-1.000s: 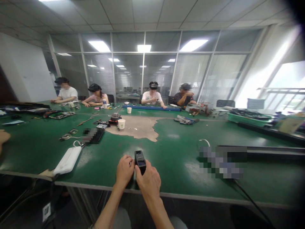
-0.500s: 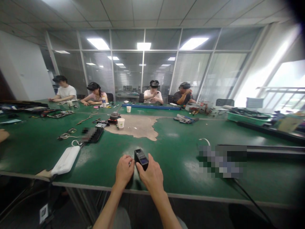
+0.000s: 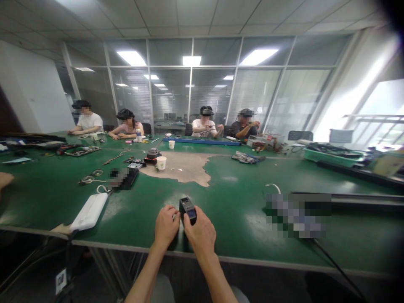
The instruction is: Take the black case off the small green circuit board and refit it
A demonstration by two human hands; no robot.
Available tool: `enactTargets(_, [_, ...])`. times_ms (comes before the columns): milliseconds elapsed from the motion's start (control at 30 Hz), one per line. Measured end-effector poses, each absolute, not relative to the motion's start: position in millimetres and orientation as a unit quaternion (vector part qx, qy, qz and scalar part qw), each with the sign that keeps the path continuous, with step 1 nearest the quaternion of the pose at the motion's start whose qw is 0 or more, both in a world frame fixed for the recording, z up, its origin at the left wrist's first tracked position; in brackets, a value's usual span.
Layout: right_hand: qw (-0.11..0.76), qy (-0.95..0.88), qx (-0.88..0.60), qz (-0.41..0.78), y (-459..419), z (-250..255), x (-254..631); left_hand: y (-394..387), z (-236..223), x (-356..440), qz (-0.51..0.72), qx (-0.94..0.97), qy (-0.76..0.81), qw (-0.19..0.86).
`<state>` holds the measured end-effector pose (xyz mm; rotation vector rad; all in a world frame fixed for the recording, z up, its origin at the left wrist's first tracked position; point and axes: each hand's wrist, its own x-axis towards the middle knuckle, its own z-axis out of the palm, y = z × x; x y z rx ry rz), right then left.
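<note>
In the head view a small black box-shaped device (image 3: 187,205), with a small bluish screen and buttons on its top face, stands near the table's front edge. My right hand (image 3: 201,231) is closed round its right and near sides, thumb along the near left side. Just left of the device is my left hand (image 3: 166,225), resting low at the table with its fingers curled in and thumb near the index finger. Whatever it may hold is hidden. The fingertips of both hands come close together beside the device.
A white power strip (image 3: 89,211) lies to the left, beyond it glasses (image 3: 90,177). Paper cups (image 3: 161,163) stand on a brown patch ahead. A blurred-out object (image 3: 295,216) with a cable lies right, near a black bar (image 3: 362,202). Several people sit across the table.
The device turned slightly and my right hand loosened round it, then closed on it again. My left hand stayed nearly still. Across the table, a person raised both hands.
</note>
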<state>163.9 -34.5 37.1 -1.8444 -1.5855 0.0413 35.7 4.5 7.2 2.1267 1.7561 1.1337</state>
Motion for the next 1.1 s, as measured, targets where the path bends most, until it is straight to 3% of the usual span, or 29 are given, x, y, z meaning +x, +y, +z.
enactTargets(1100, [0.477, -0.610, -0.633, 0.007, -30, 9, 178, 0, 17, 36, 0.345, 0.737, 0.575, 0.081])
